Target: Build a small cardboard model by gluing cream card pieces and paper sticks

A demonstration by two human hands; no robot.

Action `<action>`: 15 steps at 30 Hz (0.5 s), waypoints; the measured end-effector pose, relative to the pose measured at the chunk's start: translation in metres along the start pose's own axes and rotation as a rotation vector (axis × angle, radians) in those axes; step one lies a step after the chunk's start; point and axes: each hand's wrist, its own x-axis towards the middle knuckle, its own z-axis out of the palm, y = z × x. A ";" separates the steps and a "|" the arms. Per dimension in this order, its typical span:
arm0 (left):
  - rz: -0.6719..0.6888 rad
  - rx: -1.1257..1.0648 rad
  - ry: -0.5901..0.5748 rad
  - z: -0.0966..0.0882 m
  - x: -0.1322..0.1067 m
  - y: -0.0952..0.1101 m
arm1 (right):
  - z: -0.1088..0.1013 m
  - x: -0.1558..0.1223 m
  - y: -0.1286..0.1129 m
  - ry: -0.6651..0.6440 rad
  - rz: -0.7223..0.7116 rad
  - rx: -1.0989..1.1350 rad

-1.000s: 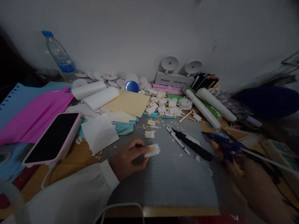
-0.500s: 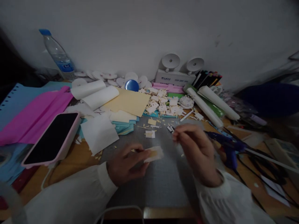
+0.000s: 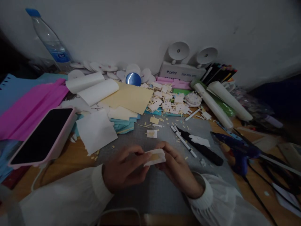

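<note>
A small white piece of paper (image 3: 155, 158) with a yellowish patch in its middle is held above the grey mat (image 3: 162, 191). My left hand (image 3: 128, 168) pinches its left end, with the thumb on top. The fingers of my right hand (image 3: 177, 168) are closed on its right end. Just beyond lies a white paper square (image 3: 151, 134) with a tan piece on it, and behind that a tan rectangle (image 3: 154, 120). To the right of my right hand lie white pens (image 3: 184, 142) and a black tool (image 3: 204, 149) with a white scrap on it.
A blue glue gun (image 3: 240, 150) with a cable lies at the right. Phone (image 3: 44, 136), white paper (image 3: 97, 131) and coloured sheets lie at the left. A pile of small white cut pieces (image 3: 166, 102) sits behind the mat. A water bottle (image 3: 50, 40) stands at the back left.
My right hand has come down and left, from above the pens to the paper piece, and has closed on its right end. My left hand keeps its hold. The camera view has shifted slightly.
</note>
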 end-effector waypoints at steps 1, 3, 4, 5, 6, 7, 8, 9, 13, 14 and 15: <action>-0.003 -0.007 -0.009 0.001 -0.001 0.000 | 0.000 0.000 0.000 0.004 0.008 0.013; -0.008 -0.014 -0.020 0.002 -0.002 -0.001 | 0.000 0.000 -0.001 0.001 0.016 0.031; -0.006 -0.013 -0.022 0.002 -0.002 -0.001 | 0.000 0.000 0.000 -0.001 0.016 0.038; -0.006 -0.010 -0.027 0.002 -0.002 -0.001 | 0.000 -0.001 0.000 -0.002 0.016 0.041; -0.005 -0.002 -0.029 0.002 -0.002 -0.001 | 0.000 -0.001 0.000 0.000 0.016 0.041; -0.006 0.007 -0.031 0.002 -0.002 -0.001 | 0.000 -0.001 0.001 0.002 0.015 0.036; -0.007 0.018 -0.034 0.002 -0.001 -0.001 | 0.000 -0.001 0.001 0.003 0.015 0.027; -0.004 0.029 -0.036 0.002 -0.001 -0.001 | 0.001 -0.001 0.002 0.005 0.013 0.012; 0.022 0.035 -0.031 0.003 0.000 -0.001 | 0.003 -0.001 0.001 0.009 -0.015 -0.077; 0.026 0.027 -0.028 0.004 0.000 -0.001 | 0.004 -0.002 0.000 0.006 -0.030 -0.110; 0.031 0.017 -0.028 0.004 0.000 -0.001 | 0.005 -0.002 -0.001 0.001 -0.049 -0.150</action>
